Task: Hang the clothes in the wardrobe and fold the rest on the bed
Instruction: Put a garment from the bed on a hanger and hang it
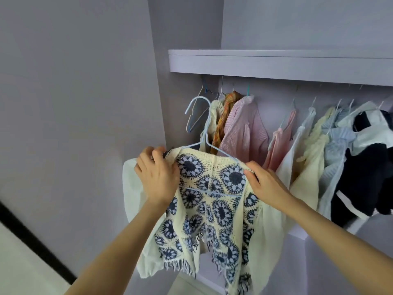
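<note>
A cream crochet top (209, 211) with dark blue round flower motifs and white sleeves hangs on a pale blue wire hanger (205, 133), held up in front of the open wardrobe. My left hand (158, 175) grips the top's left shoulder over the hanger's end. My right hand (264, 184) grips the right shoulder the same way. The hanger's hook points up and left, below the rail and touching nothing. The rail itself is hidden under the shelf (276, 62).
Several garments hang in the wardrobe: a pink striped shirt (244, 128), a pale pink one (280, 143), cream and light blue pieces, a black and white garment (365, 184) at far right. Empty wire hangers (196, 116) hang at the rail's left end. A lilac wall (74, 103) stands left.
</note>
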Tool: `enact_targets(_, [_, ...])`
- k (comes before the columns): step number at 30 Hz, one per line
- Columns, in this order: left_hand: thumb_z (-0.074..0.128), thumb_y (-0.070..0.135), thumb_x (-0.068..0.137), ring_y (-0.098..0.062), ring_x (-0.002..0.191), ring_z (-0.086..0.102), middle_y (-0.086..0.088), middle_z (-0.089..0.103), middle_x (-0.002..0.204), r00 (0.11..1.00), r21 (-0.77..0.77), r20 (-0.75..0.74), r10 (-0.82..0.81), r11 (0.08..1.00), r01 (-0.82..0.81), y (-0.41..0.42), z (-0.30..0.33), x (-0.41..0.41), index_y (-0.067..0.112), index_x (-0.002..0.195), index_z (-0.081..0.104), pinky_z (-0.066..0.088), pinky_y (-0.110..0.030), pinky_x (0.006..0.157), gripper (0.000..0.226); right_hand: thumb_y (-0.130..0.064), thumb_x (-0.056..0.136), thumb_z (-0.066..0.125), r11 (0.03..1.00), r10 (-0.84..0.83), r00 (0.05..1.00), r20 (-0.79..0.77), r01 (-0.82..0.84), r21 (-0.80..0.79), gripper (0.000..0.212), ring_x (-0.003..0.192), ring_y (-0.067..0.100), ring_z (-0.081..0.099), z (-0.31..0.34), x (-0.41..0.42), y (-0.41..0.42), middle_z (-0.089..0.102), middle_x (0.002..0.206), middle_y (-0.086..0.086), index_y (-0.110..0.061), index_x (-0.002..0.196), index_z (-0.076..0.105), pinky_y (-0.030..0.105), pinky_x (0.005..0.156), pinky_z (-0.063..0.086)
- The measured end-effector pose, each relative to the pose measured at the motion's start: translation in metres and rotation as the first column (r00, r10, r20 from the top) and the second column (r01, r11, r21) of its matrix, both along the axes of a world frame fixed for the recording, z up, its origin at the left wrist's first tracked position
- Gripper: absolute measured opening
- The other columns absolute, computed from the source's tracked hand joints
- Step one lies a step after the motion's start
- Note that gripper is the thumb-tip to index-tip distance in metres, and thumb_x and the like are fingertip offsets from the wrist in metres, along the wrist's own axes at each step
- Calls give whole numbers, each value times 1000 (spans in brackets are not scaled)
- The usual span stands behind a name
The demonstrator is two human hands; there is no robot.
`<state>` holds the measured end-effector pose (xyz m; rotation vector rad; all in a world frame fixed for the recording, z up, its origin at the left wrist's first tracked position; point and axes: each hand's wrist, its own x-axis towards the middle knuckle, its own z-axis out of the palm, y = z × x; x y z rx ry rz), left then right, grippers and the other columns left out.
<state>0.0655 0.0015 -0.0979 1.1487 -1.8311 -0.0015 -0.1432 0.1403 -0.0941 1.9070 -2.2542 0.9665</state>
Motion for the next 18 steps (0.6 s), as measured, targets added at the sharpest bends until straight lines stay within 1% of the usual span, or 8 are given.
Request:
enact_targets(2, [68, 7, 77, -41, 90, 51, -23, 56, 100, 998, 6, 39, -41, 999, 40, 0, -3, -4, -1, 96, 60, 39, -46, 75, 21, -18, 98, 42, 1000, 2, 997, 76, -2, -7, 18, 50, 29, 46, -3, 0, 8, 48, 58, 12, -7, 86, 49, 42, 51, 36])
enact_targets(4, [59, 9, 87, -36, 85, 56, -16, 61, 96, 979, 132, -8, -202, 971, 202, -3, -5, -10, 2, 98, 60, 45, -42, 72, 13, -18, 98, 42, 1000, -11, 988, 153, 11, 6, 19, 51, 24, 40, -6, -3, 15, 44, 60, 11, -7, 84, 48, 37, 52, 31])
enact_targets(9, [56, 4, 87, -25, 66, 56, -8, 62, 77, 877, 268, -37, -479, 841, 470, -1, -20, -26, 4, 96, 56, 48, -36, 63, 9, -23, 99, 41, 988, -139, 944, 299, 112, 107, 24, 60, 14, 40, -8, -10, 27, 45, 69, 7, -4, 86, 49, 28, 57, 31])
enact_targets(12, [55, 5, 88, -27, 75, 60, -5, 63, 82, 800, 460, -20, -599, 705, 540, -1, -34, -35, 7, 102, 53, 52, -40, 71, 14, -26, 98, 44, 961, -158, 874, 460, 28, 276, 26, 61, 12, 38, -6, -16, 40, 40, 68, 3, -9, 78, 47, 25, 59, 32])
enact_targets(15, [55, 8, 89, -29, 92, 61, -5, 61, 93, 737, 617, 18, -676, 587, 524, -2, -46, -46, 6, 112, 56, 49, -34, 84, 23, -34, 96, 46, 882, -227, 793, 566, -78, 464, 43, 92, 32, 56, -10, -19, 54, 54, 94, 25, 7, 108, 52, 33, 76, 41])
enact_targets(16, [56, 10, 90, -28, 93, 61, -5, 60, 96, 720, 656, 41, -693, 562, 504, -2, -48, -51, 6, 115, 56, 47, -31, 84, 25, -36, 96, 46, 868, -254, 794, 552, -64, 492, 49, 100, 36, 55, -12, -20, 59, 39, 130, 24, 8, 117, 49, 33, 77, 41])
enact_targets(17, [56, 12, 91, -27, 93, 60, -6, 61, 98, 709, 687, 51, -703, 540, 486, -3, -50, -55, 7, 116, 57, 47, -31, 84, 26, -36, 96, 46, 870, -264, 801, 538, -43, 491, 52, 102, 40, 54, -14, -20, 63, 51, 94, 5, 10, 120, 48, 34, 77, 40])
enact_targets(18, [56, 14, 91, -27, 93, 60, -6, 61, 100, 704, 708, 42, -709, 518, 480, -4, -52, -58, 8, 115, 57, 47, -32, 84, 25, -34, 97, 45, 876, -270, 804, 530, -23, 481, 52, 103, 45, 53, -16, -20, 67, 55, 112, 33, 13, 120, 47, 36, 79, 42])
